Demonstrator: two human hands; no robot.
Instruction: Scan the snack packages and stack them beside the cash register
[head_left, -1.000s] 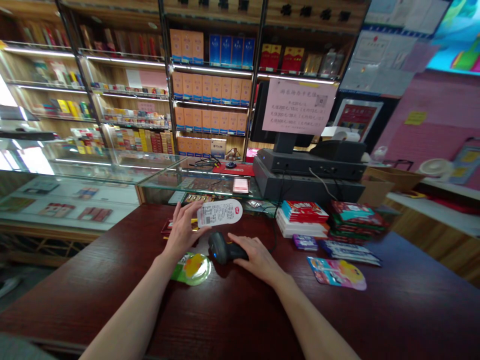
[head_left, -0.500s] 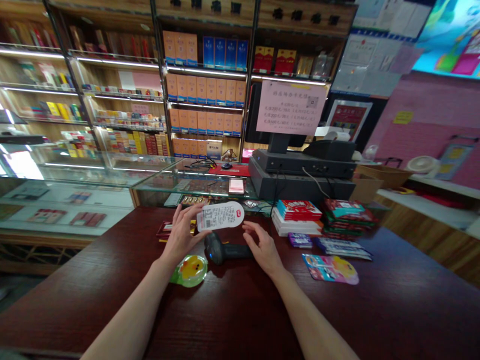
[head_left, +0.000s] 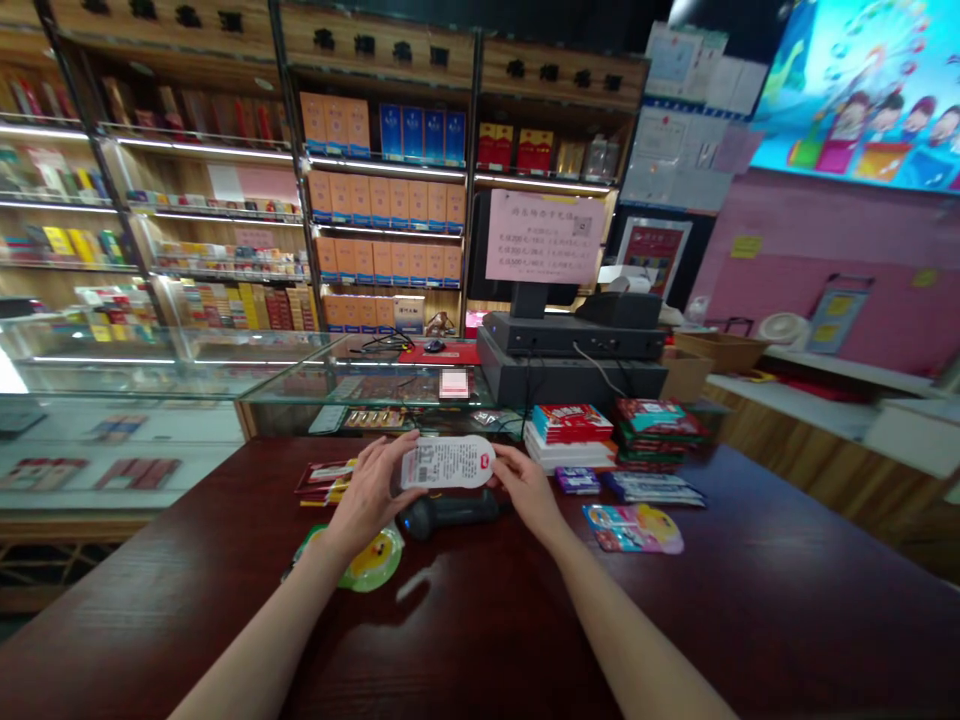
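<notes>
Both my hands hold a white oval packet (head_left: pixel 448 463) with printed text, a barcode and a red mark, a little above the dark red counter (head_left: pixel 480 620). My left hand (head_left: pixel 371 492) grips its left end, my right hand (head_left: pixel 527 487) pinches its right end. Just below the packet a black handheld barcode scanner (head_left: pixel 442 512) lies on the counter, touched by neither hand. A green and yellow round packet (head_left: pixel 364 560) lies by my left wrist.
To the right lie a pink and blue packet (head_left: pixel 634 528), small purple packs (head_left: pixel 577 481) and stacks of red and green packets (head_left: pixel 574 432). A black till with a pink notice (head_left: pixel 570 345) stands behind. Glass display cases (head_left: pixel 225 370) and stocked shelves fill the left and back.
My right hand left the scanner on the counter, rose and took the packet's right end. The packet came down a little. The view shifted so everything sits further left.
</notes>
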